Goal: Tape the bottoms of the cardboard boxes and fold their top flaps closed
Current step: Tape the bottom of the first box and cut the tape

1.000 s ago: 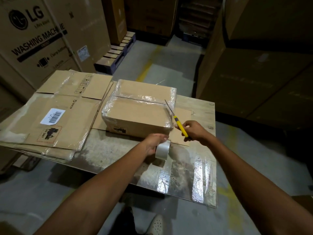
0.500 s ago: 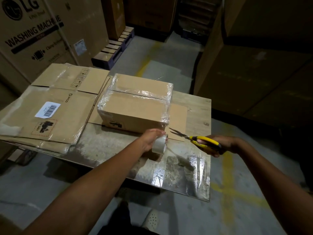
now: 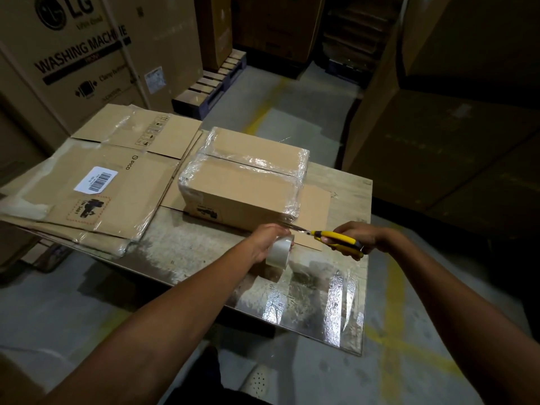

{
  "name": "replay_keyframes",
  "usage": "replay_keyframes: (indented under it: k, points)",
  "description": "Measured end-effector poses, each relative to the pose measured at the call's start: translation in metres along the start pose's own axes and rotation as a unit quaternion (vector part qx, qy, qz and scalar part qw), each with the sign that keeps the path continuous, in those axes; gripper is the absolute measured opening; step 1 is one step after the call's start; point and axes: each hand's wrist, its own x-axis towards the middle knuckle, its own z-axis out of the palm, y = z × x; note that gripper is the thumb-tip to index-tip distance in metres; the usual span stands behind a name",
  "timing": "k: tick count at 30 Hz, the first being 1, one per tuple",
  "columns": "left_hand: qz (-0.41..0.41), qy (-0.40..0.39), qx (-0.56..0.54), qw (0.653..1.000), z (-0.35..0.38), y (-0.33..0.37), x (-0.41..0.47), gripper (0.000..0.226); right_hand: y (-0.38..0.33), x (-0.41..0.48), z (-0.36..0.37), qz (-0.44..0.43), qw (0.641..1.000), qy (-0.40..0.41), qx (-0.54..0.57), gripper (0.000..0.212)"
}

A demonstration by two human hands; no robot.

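A closed cardboard box [image 3: 239,182] with clear tape over its seam and edges sits in the middle of the table [image 3: 187,244]. My left hand [image 3: 267,238] grips a roll of clear tape [image 3: 280,252] just in front of the box's near side. My right hand [image 3: 355,238] holds yellow-handled scissors [image 3: 336,238] to the right of the roll. The blades point left and reach the spot between the roll and the box's lower front edge. The tape strip itself is too clear to make out.
Flattened cardboard boxes [image 3: 96,182] are stacked on the table's left part. A flat cardboard sheet [image 3: 317,211] lies under the box. Large appliance cartons [image 3: 76,51] stand at the back left, a pallet [image 3: 210,86] behind, dark stacked cartons [image 3: 455,135] at the right.
My right hand turned the scissors from upright beside the box down to level, drew back right, then brought the blades left to the tape roll. My left hand stayed on the roll.
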Motion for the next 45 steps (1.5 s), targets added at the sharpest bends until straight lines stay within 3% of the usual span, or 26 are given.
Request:
replay_keyframes:
  k: [2, 4, 8, 15, 20, 23, 31, 33, 36, 38, 42, 44, 45]
  points:
    - [-0.003, 0.002, 0.003, 1.0, 0.0, 0.0, 0.001, 0.011, -0.006, 0.0, 0.001, 0.007, 1.0, 0.008, -0.008, 0.085]
    - [-0.006, -0.002, -0.003, 1.0, -0.001, 0.0, -0.001, 0.013, -0.008, 0.003, 0.001, 0.003, 1.0, 0.017, -0.017, 0.093]
    - [-0.007, -0.004, -0.009, 1.0, -0.001, 0.0, -0.004, 0.013, -0.006, 0.01, 0.002, 0.009, 0.999, 0.031, -0.026, 0.087]
    - [-0.003, -0.001, -0.005, 1.0, -0.001, -0.001, -0.003, 0.006, 0.0, 0.016, 0.0, -0.008, 0.998, 0.037, -0.043, 0.096]
    - [-0.009, 0.004, 0.0, 1.0, -0.001, 0.001, -0.005, 0.007, 0.004, 0.019, -0.002, -0.021, 0.998, 0.038, -0.044, 0.087]
    - [-0.006, 0.007, 0.006, 1.0, 0.0, 0.002, -0.005, 0.005, 0.006, 0.021, -0.003, -0.022, 0.997, 0.041, -0.057, 0.071]
    - [-0.022, 0.008, 0.188, 0.982, -0.014, 0.002, -0.008, 0.006, 0.007, 0.027, -0.003, -0.013, 0.99, 0.062, -0.127, 0.048]
    - [-0.045, -0.035, 0.273, 0.96, -0.022, 0.018, -0.014, 0.007, 0.011, 0.027, -0.002, 0.005, 0.985, 0.064, -0.158, 0.046]
    - [-0.076, -0.133, 0.431, 0.889, -0.024, 0.067, -0.033, 0.005, 0.022, 0.03, -0.001, 0.044, 0.976, 0.063, -0.202, 0.052]
    - [-0.035, -0.138, 0.453, 0.88, -0.019, 0.106, -0.043, 0.003, 0.03, 0.033, 0.0, 0.072, 0.97, 0.082, -0.216, 0.057]
    - [0.139, -0.078, 0.496, 0.853, -0.004, 0.17, -0.051, 0.02, 0.038, 0.035, 0.008, 0.105, 0.966, 0.165, -0.168, 0.06]
    - [0.23, 0.004, 0.545, 0.806, 0.007, 0.183, -0.037, 0.024, 0.039, 0.036, 0.014, 0.104, 0.963, 0.215, -0.125, 0.066]
    - [0.274, 0.071, 0.58, 0.764, 0.013, 0.183, -0.028, 0.026, 0.038, 0.037, 0.018, 0.101, 0.961, 0.238, -0.094, 0.068]
